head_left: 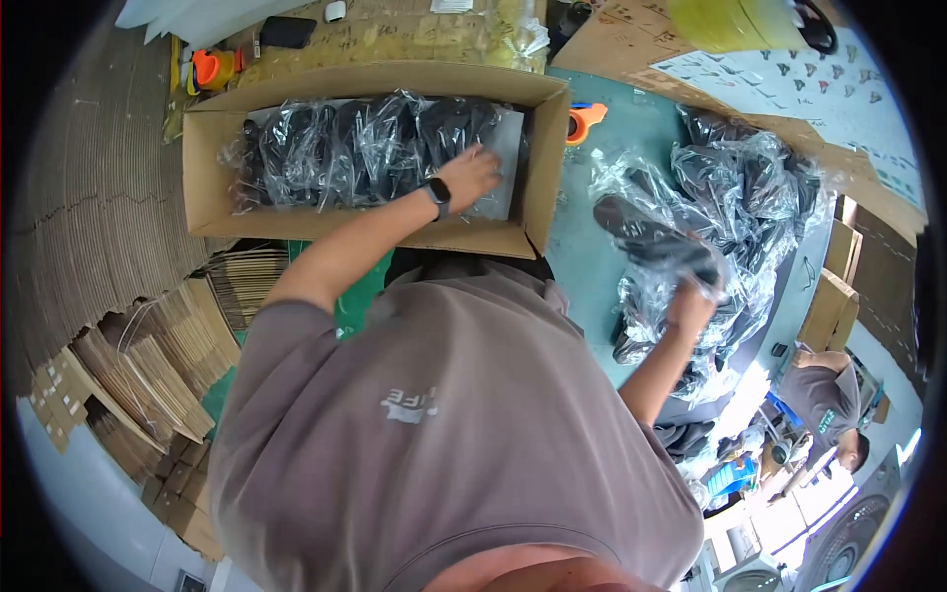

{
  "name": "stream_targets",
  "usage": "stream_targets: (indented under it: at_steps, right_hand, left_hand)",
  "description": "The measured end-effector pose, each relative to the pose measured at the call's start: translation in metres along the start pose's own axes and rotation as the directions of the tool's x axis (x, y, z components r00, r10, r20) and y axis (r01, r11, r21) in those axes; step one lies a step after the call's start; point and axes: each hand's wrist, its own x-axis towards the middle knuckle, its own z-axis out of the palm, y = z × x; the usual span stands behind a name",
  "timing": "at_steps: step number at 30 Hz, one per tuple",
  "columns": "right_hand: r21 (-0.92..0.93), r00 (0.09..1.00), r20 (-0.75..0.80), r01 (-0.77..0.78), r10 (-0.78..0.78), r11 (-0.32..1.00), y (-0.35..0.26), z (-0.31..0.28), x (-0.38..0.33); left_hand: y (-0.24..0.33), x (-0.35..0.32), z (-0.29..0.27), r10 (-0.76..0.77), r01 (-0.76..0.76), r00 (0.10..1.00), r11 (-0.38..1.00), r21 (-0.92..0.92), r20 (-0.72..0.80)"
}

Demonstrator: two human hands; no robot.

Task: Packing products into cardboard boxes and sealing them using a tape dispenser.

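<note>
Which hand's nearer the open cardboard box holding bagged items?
Left. The left hand is over the open cardboard box, toward its right end; the right hand is outside, off to its right, holding a bagged dark item.

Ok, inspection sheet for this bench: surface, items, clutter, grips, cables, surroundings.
Surface: green table, partly covered.
Job items: open carton with bagged dark pieces; heap of bagged items at right.
Clutter: orange tool beside the carton; flat black object beyond it.
Grips: left grip at the bagged dark pieces, contact unclear; right grip holds one bagged piece, blurred.
Cables: nothing clearly seen.
Surroundings: stacked cardboard at left; co-worker and fan at right.
</note>
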Motion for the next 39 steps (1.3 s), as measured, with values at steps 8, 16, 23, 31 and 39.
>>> stream_targets:
  at_steps: [8,16,23,31,39]
  right_hand:
    - [-0.363,0.928,0.339,-0.024,0.156,0.931,-0.134,0.197,-0.009]
    - [-0.804,0.871,0.121,-0.195,0.475,0.562,0.148,0.385,0.101]
    - [-0.737,0.937,0.224,-0.017,0.268,0.675,0.185,0.412,0.044]
    - [-0.744,0.807,0.575,0.585,-0.139,0.322,0.168,0.404,-0.019]
    - [-0.546,0.575,0.798,0.817,-0.183,0.185,0.158,0.406,0.008]
  left_hand:
    - [-0.029,-0.027,0.077,0.253,-0.231,0.892,0.968,-0.103,0.375]
    - [-0.017,-0.090,0.036,0.162,-0.132,0.891,0.986,-0.101,0.423]
    - [-0.058,-0.213,-0.118,-0.230,0.351,0.927,0.809,-0.472,0.294]
    - [-0.070,-0.256,-0.142,-0.501,0.563,0.826,0.724,-0.398,0.256]
    - [-0.085,-0.202,-0.101,-0.570,0.681,0.732,0.622,-0.386,0.372]
